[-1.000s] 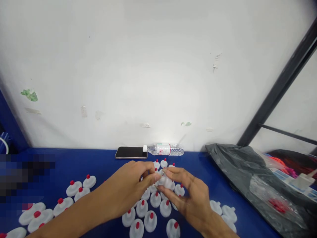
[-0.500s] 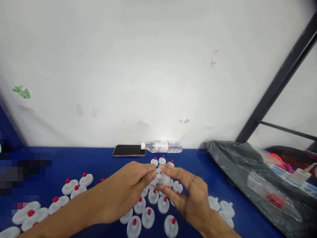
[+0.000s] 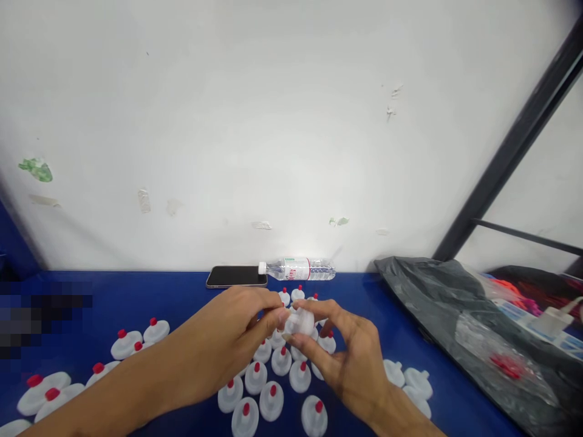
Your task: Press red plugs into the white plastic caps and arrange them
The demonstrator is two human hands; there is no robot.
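My right hand (image 3: 348, 349) holds a small translucent white plastic bottle (image 3: 304, 321) between its thumb and fingers. My left hand (image 3: 248, 321) is pinched closed at the bottle's left end; whatever is between its fingertips is hidden. Below and around the hands stand several similar white oval bottles with red caps, such as this capped bottle (image 3: 272, 400). To the right of my right hand lie a few uncapped white bottles (image 3: 416, 382). More capped bottles (image 3: 126, 345) are at the left, partly behind my left forearm.
A phone (image 3: 237, 277) and a clear labelled water bottle (image 3: 298, 269) lie by the white wall on the blue table (image 3: 355, 294). On the right, a dark plastic sheet (image 3: 410, 291) carries a clear bag with red pieces (image 3: 505, 363). A dark post (image 3: 501, 158) rises behind.
The white bottle has turned slightly and shows more between my hands. My left fingertips have shifted slightly, still pinched at its left end.
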